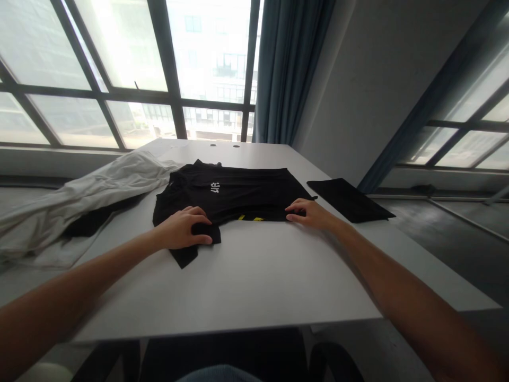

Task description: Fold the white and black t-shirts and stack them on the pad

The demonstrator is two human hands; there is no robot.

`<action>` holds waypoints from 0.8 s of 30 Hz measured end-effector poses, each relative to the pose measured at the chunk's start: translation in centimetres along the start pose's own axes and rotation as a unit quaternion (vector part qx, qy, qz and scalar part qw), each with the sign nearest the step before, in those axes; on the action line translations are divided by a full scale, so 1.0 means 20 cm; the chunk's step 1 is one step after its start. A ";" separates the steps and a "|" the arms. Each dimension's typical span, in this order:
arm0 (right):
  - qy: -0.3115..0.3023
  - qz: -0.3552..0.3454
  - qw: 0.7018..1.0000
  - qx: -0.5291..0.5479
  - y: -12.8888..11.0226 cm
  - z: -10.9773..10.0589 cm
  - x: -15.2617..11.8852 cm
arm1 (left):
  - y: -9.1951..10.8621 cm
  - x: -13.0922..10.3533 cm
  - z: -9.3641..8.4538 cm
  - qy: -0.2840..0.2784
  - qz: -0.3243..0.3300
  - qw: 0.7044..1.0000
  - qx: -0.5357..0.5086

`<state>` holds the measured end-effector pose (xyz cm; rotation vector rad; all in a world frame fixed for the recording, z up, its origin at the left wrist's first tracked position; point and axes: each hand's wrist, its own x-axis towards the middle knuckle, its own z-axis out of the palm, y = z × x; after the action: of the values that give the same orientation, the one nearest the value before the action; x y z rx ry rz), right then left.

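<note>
While daylight comes through the window panes [214,48] beside a blue curtain [292,69], a white table [254,281] fills the space in front of the person. Toward its left side sprawls a rumpled heap of white fabric [119,180], and on the middle lies a black T-shirt [246,185], spread sideways with its collar end to the left. A flat piece of black cloth [345,199] rests apart, near the table's right edge.

Trouble could come from the thin, limp material: catching just one layer would leave the other lagging and creased, and uneven pulls from the two ends would skew the side edge. The near sleeve [210,233] could bunch under the palm.

Both forearms reach forward, wide apart. The left hand [185,228] lies palm down by the sleeve, thumb spread from the fingers — dark fabric shows between. The right hand [308,212] is at the hem end, thumb and forefinger close together; whether they pinch cloth, I cannot tell. Between the hands, small yellow marks [258,219] show along the near edge.
</note>
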<state>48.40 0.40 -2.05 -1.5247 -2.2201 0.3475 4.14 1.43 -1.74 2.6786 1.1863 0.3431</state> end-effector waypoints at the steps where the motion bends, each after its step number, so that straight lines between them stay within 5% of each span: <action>1: 0.011 -0.001 1.000 0.003 -0.02 0.03 0.00 | 0.01 0.00 0.01 0.002 -0.002 1.000 0.003; 8: 0.042 -0.071 0.996 -0.019 -0.13 0.20 0.04 | 0.02 0.01 0.02 0.045 0.065 0.997 -0.024; 16: 0.058 -0.116 0.990 -0.054 -0.19 0.09 0.00 | -0.02 -0.04 -0.08 0.075 0.065 0.984 -0.147; 24: -0.028 -0.075 0.996 -0.044 -0.22 0.08 -0.03 | 0.00 -0.05 -0.08 0.046 0.106 0.984 -0.138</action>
<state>44.14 -1.73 -1.71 -1.3966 -2.4054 0.2520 3.10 0.78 -0.39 2.5683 0.8060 0.6206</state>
